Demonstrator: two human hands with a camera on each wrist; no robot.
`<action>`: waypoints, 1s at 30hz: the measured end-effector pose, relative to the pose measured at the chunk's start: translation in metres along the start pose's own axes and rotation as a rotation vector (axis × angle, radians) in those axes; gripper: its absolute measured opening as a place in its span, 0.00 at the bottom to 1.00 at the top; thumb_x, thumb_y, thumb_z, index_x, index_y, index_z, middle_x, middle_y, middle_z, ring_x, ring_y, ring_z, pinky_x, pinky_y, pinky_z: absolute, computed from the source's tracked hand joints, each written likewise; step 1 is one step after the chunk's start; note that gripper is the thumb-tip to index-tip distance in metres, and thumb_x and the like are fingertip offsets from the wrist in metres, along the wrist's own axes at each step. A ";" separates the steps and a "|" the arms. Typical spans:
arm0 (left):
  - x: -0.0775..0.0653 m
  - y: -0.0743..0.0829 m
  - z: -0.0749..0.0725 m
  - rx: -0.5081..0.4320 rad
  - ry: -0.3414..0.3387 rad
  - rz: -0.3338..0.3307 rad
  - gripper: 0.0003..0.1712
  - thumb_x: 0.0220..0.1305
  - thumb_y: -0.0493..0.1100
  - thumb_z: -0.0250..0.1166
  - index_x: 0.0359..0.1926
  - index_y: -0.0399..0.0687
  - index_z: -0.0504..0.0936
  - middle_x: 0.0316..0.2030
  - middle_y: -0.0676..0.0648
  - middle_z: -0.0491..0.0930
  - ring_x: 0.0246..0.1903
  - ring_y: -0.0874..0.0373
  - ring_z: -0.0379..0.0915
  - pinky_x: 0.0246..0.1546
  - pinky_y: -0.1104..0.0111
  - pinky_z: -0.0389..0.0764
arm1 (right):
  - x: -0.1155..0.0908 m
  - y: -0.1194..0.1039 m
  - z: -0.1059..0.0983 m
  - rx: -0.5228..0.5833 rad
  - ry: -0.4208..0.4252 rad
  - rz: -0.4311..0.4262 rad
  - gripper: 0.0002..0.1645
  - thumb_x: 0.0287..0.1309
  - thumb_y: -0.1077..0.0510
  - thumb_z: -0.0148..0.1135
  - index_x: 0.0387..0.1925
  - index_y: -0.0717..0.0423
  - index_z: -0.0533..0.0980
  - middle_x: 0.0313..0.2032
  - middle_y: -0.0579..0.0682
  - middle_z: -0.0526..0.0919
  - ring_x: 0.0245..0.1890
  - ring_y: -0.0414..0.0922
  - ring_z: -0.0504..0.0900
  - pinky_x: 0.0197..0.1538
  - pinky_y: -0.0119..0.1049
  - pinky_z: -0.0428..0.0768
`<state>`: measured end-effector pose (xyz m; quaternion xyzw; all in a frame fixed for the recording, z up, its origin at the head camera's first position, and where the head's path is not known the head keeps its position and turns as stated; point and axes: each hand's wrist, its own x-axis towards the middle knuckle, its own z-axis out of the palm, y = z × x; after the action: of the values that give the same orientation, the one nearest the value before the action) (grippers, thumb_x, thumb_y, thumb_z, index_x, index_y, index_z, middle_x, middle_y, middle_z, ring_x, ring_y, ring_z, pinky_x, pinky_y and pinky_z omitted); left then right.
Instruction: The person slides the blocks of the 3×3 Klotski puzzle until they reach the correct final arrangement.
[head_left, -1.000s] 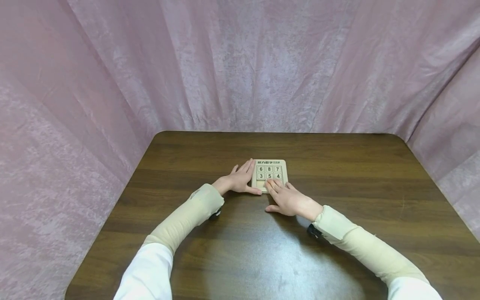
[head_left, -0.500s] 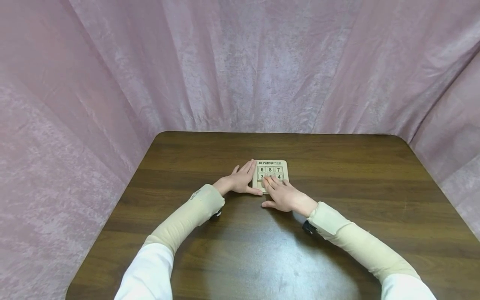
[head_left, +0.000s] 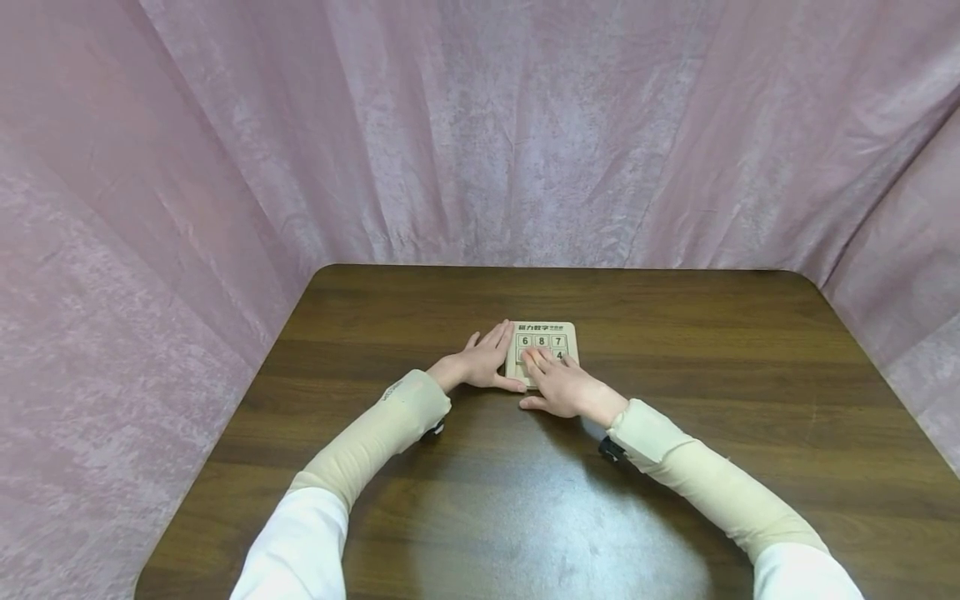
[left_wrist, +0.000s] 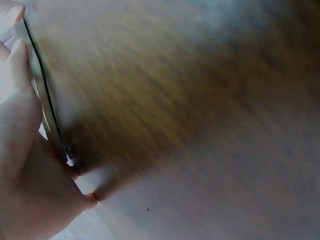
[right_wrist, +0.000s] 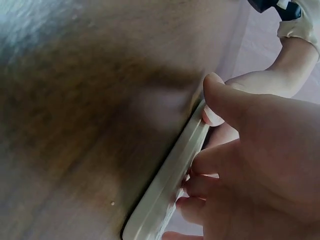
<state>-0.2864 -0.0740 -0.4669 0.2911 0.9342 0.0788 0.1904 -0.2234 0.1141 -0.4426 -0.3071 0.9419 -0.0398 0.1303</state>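
Observation:
A pale wooden number slide puzzle [head_left: 566,327] lies flat on the brown table, with printed characters along its far edge. Tiles 6, 8, 7 and 4 show; the right fingers cover the rest of the middle row. My left hand [head_left: 482,362] rests along the puzzle's left side with fingers straight and its thumb at the near edge. In the left wrist view, the puzzle's side [left_wrist: 37,75] runs past that hand. My right hand [head_left: 564,388] lays its extended fingertips on the tiles, thumb held apart. The right wrist view shows those fingers over the puzzle's near edge [right_wrist: 162,187].
The dark wood table [head_left: 675,333] has rounded far corners and a bright glare patch near the front. Pink velvet curtains [head_left: 480,133] hang behind and on both sides. Each forearm wears a beige sleeve [head_left: 697,475] with a small black device under the wrist.
My right hand has slid a little away and to the left, its fingertips passing from the bottom row onto the middle row, now hiding the 3 and 5. My left hand stays put.

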 end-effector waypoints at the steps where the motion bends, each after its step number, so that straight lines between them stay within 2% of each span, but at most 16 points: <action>1: 0.000 0.000 0.000 0.002 0.002 0.001 0.68 0.58 0.74 0.57 0.75 0.39 0.26 0.76 0.39 0.27 0.77 0.49 0.25 0.73 0.44 0.40 | 0.000 0.000 0.000 0.000 -0.002 0.001 0.51 0.66 0.36 0.51 0.73 0.67 0.49 0.74 0.64 0.50 0.75 0.60 0.49 0.70 0.64 0.54; 18: 0.002 -0.001 0.001 -0.002 -0.003 -0.013 0.68 0.58 0.74 0.56 0.75 0.40 0.24 0.76 0.40 0.26 0.77 0.50 0.25 0.73 0.45 0.40 | -0.010 -0.009 -0.001 -0.012 -0.037 0.013 0.51 0.65 0.36 0.52 0.73 0.66 0.50 0.75 0.63 0.49 0.75 0.59 0.48 0.71 0.63 0.51; 30: 0.000 0.001 0.001 0.003 0.010 -0.013 0.68 0.58 0.74 0.56 0.75 0.40 0.25 0.77 0.40 0.27 0.77 0.50 0.26 0.73 0.45 0.40 | -0.017 -0.014 -0.001 -0.028 -0.045 0.010 0.51 0.65 0.36 0.52 0.73 0.67 0.50 0.74 0.63 0.50 0.75 0.59 0.50 0.71 0.61 0.53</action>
<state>-0.2859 -0.0735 -0.4673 0.2849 0.9372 0.0778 0.1856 -0.2025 0.1125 -0.4352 -0.3049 0.9407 -0.0190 0.1475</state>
